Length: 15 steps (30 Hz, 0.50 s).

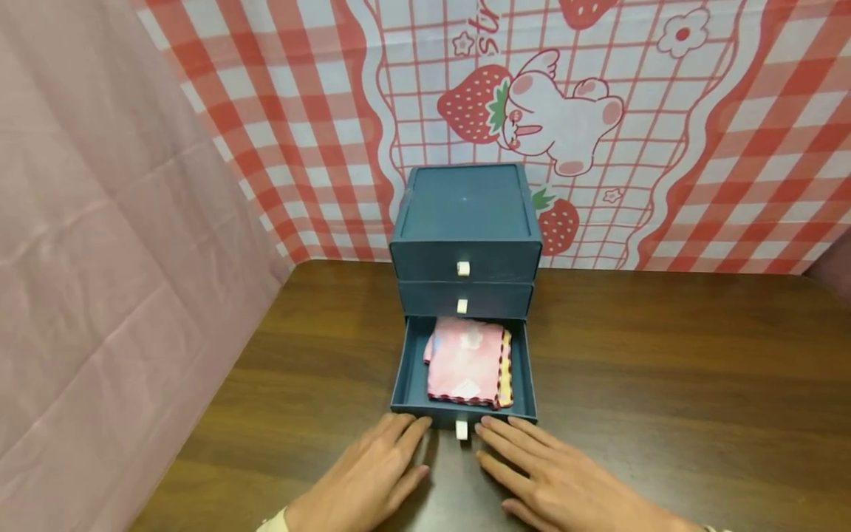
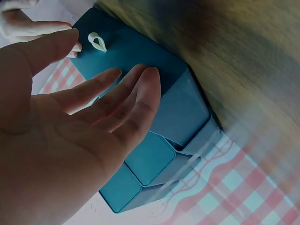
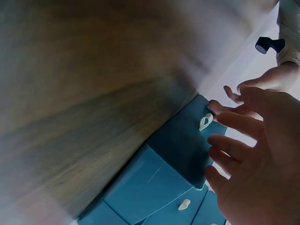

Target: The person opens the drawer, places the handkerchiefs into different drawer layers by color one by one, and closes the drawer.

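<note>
A dark blue chest of small drawers (image 1: 467, 203) has its bottom drawer (image 1: 399, 380) pulled out. Inside that drawer lies a folded pink cloth (image 1: 465, 358) with a scalloped dark red and yellow edge. My left hand (image 1: 372, 469) has its extended fingertips at the drawer's front panel, left of the white loop pull (image 1: 462, 430). On the other side of the pull, my right hand (image 1: 552, 473) meets the same front with straight fingers. Both wrist views show the palms facing the drawer front (image 2: 126, 51), with nothing gripped.
The two upper drawers are closed, each with a white pull (image 1: 463, 269). A brown wooden table (image 1: 665, 384) carries the chest. Behind it hangs a red-and-white checked cloth with strawberries (image 1: 319, 133); a pink curtain (image 1: 120, 258) runs along the left.
</note>
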Tool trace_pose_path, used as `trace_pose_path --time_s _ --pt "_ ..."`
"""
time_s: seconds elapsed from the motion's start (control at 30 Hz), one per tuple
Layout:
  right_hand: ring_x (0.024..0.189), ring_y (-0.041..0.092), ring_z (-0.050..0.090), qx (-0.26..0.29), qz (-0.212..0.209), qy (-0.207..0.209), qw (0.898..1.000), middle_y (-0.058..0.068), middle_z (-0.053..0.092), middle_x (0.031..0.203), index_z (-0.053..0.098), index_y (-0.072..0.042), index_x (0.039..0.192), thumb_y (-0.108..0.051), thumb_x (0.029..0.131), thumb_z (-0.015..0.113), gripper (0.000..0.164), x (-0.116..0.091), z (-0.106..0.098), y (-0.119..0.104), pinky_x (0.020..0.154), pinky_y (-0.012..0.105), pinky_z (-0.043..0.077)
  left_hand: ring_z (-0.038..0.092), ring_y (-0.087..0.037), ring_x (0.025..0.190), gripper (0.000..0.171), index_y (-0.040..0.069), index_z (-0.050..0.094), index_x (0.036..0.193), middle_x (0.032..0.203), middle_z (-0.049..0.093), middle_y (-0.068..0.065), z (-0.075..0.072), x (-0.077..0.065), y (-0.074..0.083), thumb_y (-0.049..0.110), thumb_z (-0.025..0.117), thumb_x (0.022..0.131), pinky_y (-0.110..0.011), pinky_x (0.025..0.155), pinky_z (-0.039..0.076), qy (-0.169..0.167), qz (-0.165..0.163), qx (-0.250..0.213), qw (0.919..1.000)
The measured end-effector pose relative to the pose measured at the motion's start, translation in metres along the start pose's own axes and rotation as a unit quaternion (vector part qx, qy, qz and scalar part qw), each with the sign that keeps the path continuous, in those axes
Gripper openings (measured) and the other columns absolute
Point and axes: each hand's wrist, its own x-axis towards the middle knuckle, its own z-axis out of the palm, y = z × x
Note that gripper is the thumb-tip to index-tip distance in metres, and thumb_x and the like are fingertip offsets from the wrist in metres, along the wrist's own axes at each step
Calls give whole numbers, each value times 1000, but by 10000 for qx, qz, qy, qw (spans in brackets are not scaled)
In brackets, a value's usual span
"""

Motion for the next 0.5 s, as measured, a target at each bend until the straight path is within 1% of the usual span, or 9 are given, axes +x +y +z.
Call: trace_pose_path --time_s 0.13,0.23,0.33,0.43,0.47,0.5 --pt "144 22 37 97 139 -64 9998 7 42 155 52 -16 145 -46 102 53 52 1 -3 2 120 27 -8 57 -22 117 49 1 56 135 128 60 -10 -2 3 -1 30 66 97 -40 94 53 20 45 105 9999" --pt "144 21 36 176 220 -77 9996 7 41 155 53 -17 144 -45 102 52 51 1 -4 3 120 26 -6 57 -22 118 50 1 55 136 130 59 -10 -3 6 0 31 64 98 -40 96 52 -86 7 122 9999" --pt "144 21 36 258 371 -223 9987 6 40 156 52 -18 145 -46 104 48 51 1 -6 4 121 32 12 56 -22 119 51 1 54 137 131 58 -10 -3 8 -1 31 64 98 -40 97 51 -139 -39 142 9998" --pt "145 20 36 509 687 -442 9954 5 39 157 51 -19 146 -48 105 44 51 2 -8 5 115 42 32 56 -23 120 51 1 54 138 132 58 -11 -2 9 -1 32 64 98 -41 100 50 -158 -51 219 9996" --pt "144 20 36 566 771 -479 9943 4 40 157 51 -19 146 -48 105 43 51 2 -8 5 112 45 36 56 -24 120 52 1 54 138 132 58 -11 -3 10 -2 32 64 98 -41 101 49 -153 -46 245 9996" --pt "144 20 36 642 855 -492 9931 4 40 156 51 -19 146 -47 105 43 51 3 -9 5 111 47 37 57 -24 120 52 1 54 138 132 58 -12 -3 11 -2 32 65 97 -42 101 49 -135 -31 272 9995"
